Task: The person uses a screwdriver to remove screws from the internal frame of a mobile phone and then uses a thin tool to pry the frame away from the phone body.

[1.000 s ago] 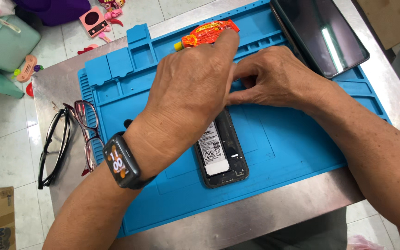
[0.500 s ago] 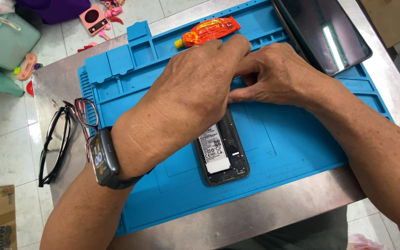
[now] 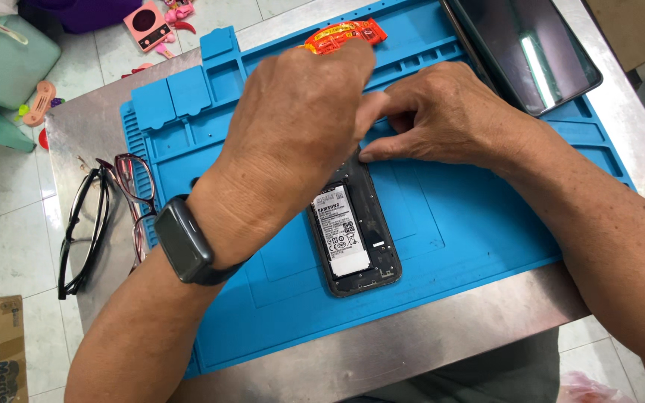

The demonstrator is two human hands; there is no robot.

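We look down on a steel tabletop (image 3: pixel 449 328) almost fully covered by a blue work mat (image 3: pixel 479 231) with moulded compartments along its far edge. At the mat's far right corner lies a dark tablet (image 3: pixel 520 45), screen up, partly off the mat. Two pairs of glasses (image 3: pixel 102 216) lie at the mat's left edge, one black, one reddish, and a crumpled red and orange wrapper (image 3: pixel 345 33) sits at the far edge.

Near the middle of the mat lies an opened phone (image 3: pixel 352 239), back cover off, its white-labelled battery (image 3: pixel 341 231) showing. Its long axis runs from us away, leaning slightly left at the far end. Only the near end is in plain sight; the far end is under our hands.

Our left hand (image 3: pixel 300 127), with a dark wrist watch (image 3: pixel 184 242) on that arm, arches over the phone's far end from the left, its back toward the camera, so we cannot tell whether its grip is wide, narrow or pinching something. Our right hand (image 3: pixel 442 119) comes in from the right with its grip narrow: fingers curled under, and the thumb laid flat along the mat with its tip touching the phone's far right corner. Both hands meet at that far end, the right one showing the clearer contact, while the phone's body stretches back toward us from the grips
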